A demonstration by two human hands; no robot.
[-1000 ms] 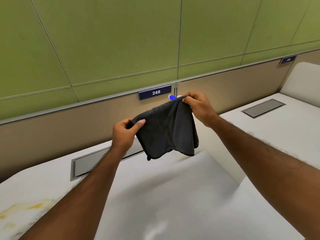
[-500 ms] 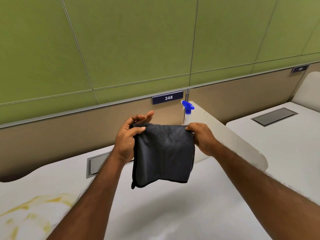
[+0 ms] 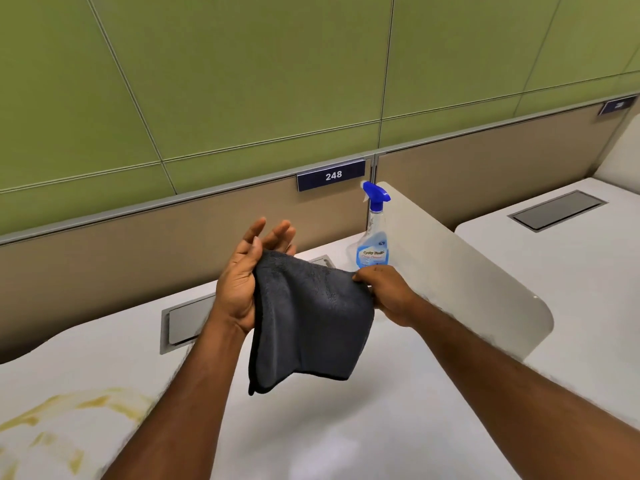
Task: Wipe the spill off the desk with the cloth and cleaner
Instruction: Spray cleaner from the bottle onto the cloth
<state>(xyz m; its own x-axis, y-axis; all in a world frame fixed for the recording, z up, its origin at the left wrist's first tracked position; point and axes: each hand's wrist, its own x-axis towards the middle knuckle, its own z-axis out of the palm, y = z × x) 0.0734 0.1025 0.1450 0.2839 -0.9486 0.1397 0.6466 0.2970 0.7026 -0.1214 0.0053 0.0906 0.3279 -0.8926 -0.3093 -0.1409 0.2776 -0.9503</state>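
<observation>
Your left hand (image 3: 242, 282) is spread, fingers straight and pointing up, with its palm laid flat against the left edge of the dark grey cloth (image 3: 308, 323). Your right hand (image 3: 388, 292) pinches the cloth's top right corner between thumb and curled fingers. The cloth hangs folded between the two hands, below the number plate (image 3: 331, 175) marked 248 and above the desk (image 3: 311, 438). The spray bottle (image 3: 374, 237) stands upright on the desk just below and right of the plate, beside the white divider (image 3: 467, 282). The yellow spill (image 3: 69, 414) lies on the desk far down and left of the plate. A grey metal flap (image 3: 187, 320) sits in the desk below and left of the plate.
</observation>
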